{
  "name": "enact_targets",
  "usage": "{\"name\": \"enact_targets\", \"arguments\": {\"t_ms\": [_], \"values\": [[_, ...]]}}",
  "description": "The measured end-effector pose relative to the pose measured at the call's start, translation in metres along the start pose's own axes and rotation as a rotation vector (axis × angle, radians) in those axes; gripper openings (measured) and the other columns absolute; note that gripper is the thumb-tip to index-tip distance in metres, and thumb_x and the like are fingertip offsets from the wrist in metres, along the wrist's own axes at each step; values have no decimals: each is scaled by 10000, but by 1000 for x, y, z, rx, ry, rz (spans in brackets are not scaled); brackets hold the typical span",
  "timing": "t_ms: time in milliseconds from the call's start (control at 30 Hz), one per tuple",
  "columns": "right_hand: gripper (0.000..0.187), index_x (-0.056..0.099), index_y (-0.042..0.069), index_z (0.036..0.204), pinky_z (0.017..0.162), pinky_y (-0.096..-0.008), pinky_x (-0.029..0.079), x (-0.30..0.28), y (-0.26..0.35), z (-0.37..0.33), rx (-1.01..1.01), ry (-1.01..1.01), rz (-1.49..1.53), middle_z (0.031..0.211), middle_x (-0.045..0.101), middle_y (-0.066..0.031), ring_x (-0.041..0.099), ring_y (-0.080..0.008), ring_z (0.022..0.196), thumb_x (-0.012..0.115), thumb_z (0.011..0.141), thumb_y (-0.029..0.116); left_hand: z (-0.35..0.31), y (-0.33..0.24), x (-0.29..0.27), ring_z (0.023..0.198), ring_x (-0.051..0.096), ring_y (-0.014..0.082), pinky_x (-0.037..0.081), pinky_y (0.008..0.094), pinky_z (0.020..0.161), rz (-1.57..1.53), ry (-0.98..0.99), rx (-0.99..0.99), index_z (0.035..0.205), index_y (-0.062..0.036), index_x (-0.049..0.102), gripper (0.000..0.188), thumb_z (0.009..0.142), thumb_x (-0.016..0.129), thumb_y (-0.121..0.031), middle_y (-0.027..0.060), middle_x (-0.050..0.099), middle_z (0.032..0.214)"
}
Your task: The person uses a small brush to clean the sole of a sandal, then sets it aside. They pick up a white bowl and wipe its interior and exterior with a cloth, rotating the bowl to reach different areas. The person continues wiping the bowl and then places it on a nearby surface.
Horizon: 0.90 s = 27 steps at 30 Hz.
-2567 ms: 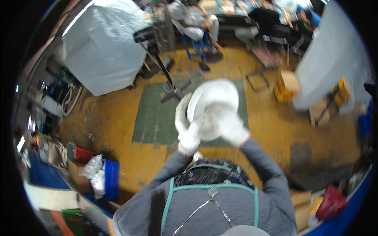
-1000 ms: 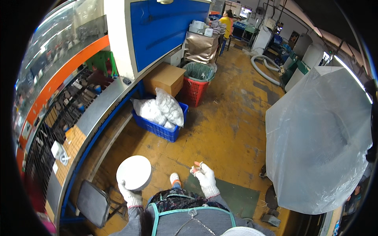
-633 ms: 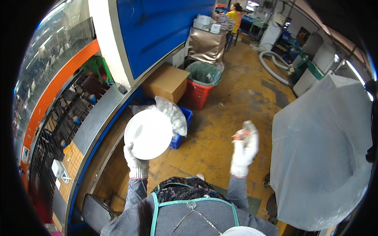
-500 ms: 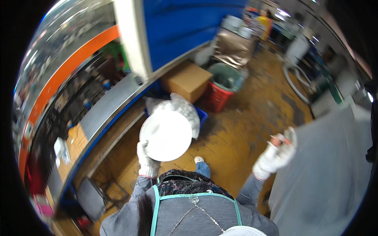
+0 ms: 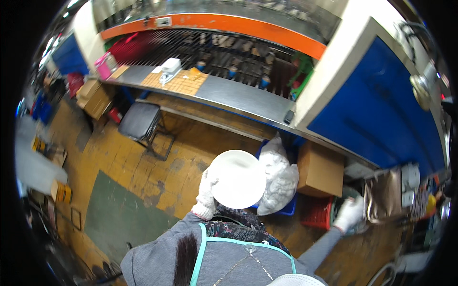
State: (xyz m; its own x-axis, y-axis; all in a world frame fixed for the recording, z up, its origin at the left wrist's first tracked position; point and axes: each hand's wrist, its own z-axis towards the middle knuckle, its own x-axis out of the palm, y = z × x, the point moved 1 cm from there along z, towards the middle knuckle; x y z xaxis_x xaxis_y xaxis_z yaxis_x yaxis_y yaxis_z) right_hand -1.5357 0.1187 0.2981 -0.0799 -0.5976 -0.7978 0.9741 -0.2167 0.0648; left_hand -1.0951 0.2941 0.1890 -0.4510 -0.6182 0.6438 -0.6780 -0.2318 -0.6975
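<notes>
My left hand (image 5: 206, 196), in a white knitted glove, grips the left rim of a round white plate (image 5: 238, 180) held in front of my waist. The plate is too bright to show any detail inside it. My right hand (image 5: 349, 213), gloved the same way, reaches out to the right beside a red basket (image 5: 318, 213) and a greenish bin behind it. Its fingers are blurred, and nothing can be made out in them. Just past the plate, stuffed clear plastic bags (image 5: 279, 186) lie in a blue crate (image 5: 287, 208).
A cardboard box (image 5: 320, 170) stands right of the bags. Ahead runs a long metal bench (image 5: 245, 100) in front of a machine with an orange beam (image 5: 214, 21). A black stool (image 5: 140, 120) stands at left. A brown shiny bag (image 5: 383, 196) is at far right.
My view has turned left toward the bench. My left hand still holds the plate. My right hand has moved from beside the grey sheet to near the red basket.
</notes>
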Motion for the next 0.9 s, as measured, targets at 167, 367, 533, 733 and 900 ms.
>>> {"name": "enact_targets", "arguments": {"t_ms": [167,367,533,733,900], "values": [[577,510,-7,1358,855,-346,535,55,235,-149,-85,1383,1546,1210,600,-115,624,-221,981,719,844,153,-30,-18,-49,1281,514,281,423,409,1097,86,-192,320,1403,-26,467,657,780,667,-82,148,529,1386],[374,597,25,1098,761,-426,558,-37,374,-226,-790,1269,1140,957,711,-212,710,-359,822,734,788,183,-81,-72,-90,1347,462,293,353,424,1147,253,-340,606,1474,-6,383,834,758,742,-239,169,485,1436],[62,622,116,816,583,-462,497,-101,467,-245,-1335,639,1213,599,615,-159,631,-365,565,662,844,154,-101,-153,-134,1339,468,305,378,435,1129,338,-444,759,1478,-7,372,801,800,692,-289,179,470,1459],[253,621,61,797,586,-294,462,-131,569,-316,-521,1135,1763,620,606,-25,586,-142,546,600,985,230,-109,-267,-219,1307,492,257,412,392,1100,205,-491,746,1460,-7,408,684,844,613,-222,149,496,1428],[235,637,-7,1096,764,-269,489,-175,634,-374,-493,1388,1830,897,676,-45,608,-104,808,569,1017,204,-117,-334,-281,1302,496,248,423,382,1093,66,-509,778,1449,-7,417,629,863,573,-174,145,498,1406]]}}
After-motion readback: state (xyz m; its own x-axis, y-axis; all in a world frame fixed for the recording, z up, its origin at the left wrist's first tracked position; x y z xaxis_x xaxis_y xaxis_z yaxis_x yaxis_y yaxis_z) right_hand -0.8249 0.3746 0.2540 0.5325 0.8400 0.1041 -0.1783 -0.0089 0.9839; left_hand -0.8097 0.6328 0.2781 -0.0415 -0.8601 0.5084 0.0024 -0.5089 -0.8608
